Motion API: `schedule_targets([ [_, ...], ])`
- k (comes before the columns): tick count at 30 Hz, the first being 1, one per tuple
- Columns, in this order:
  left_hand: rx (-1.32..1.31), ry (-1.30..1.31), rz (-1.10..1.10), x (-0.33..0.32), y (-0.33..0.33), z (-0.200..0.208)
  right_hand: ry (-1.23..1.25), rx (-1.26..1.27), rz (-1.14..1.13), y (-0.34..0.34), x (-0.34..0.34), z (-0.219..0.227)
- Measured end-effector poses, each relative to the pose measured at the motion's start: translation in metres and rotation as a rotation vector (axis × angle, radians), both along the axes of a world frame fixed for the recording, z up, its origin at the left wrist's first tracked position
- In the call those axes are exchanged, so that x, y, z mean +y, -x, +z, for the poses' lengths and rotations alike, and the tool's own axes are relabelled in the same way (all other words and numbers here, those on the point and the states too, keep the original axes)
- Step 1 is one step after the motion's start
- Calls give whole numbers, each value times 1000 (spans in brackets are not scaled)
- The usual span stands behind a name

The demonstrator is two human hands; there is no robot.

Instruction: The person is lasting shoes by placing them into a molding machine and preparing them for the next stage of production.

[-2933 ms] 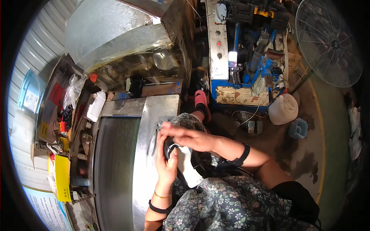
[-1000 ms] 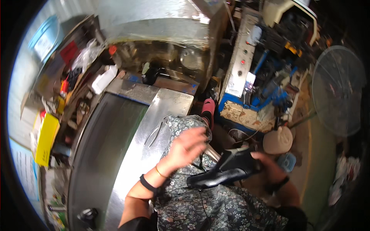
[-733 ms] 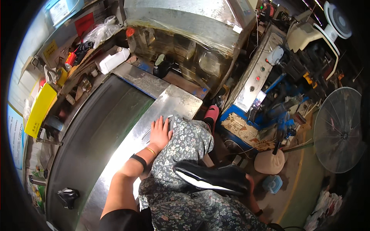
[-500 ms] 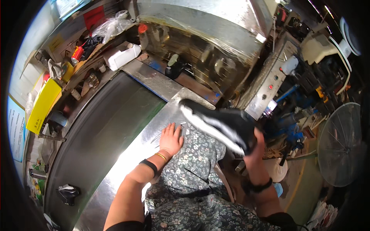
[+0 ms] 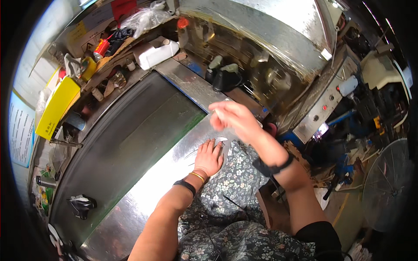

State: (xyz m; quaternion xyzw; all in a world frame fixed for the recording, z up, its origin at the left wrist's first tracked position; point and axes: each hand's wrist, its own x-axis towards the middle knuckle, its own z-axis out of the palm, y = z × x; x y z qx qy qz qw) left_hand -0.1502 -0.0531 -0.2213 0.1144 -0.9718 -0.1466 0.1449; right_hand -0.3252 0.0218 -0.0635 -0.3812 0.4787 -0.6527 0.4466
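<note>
My left hand (image 5: 210, 158) lies flat on the bare metal table edge (image 5: 150, 185), fingers stretched out beside a small pale curved piece (image 5: 221, 139). My right hand (image 5: 233, 118) is raised over the table's far end, fingers loosely bent and partly blurred; no object shows in it. Just beyond it, a black shoe (image 5: 228, 79) with a pale top sits on the ledge at the machine opening. A second dark shoe (image 5: 212, 69) stands close behind it, partly hidden. Another black shoe with some white (image 5: 82, 205) rests on the dark belt (image 5: 126, 143) at the near left.
A white plastic jug (image 5: 156, 53) stands on the side shelf, near a yellow box (image 5: 56, 108) and a red can (image 5: 101, 48). Plastic film hangs over the machine opening ahead. A control panel (image 5: 326, 98) with buttons is at the right, a wire fan guard (image 5: 385, 185) beyond it.
My right hand has swung left and forward and let go of the black-and-white shoe. A second shoe now shows on the ledge. My left hand stays flat on the table.
</note>
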Motion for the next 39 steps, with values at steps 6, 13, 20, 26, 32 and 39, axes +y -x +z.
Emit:
schedule_targets([
  [6,-33,18,0,4,2,-10,621,238,-159,-146,157,149],
  [13,-41,100,-10,6,7,-27,1060,632,-205,-183,241,189],
  [20,-30,93,-17,5,7,-27,1023,639,-238,-210,285,194],
  [26,0,95,-37,4,3,-20,825,522,-323,-223,304,204],
  [32,1,103,-46,-1,3,-22,895,576,-265,-207,318,199],
  [39,9,115,-54,-6,1,-24,987,592,-369,-186,315,192],
])
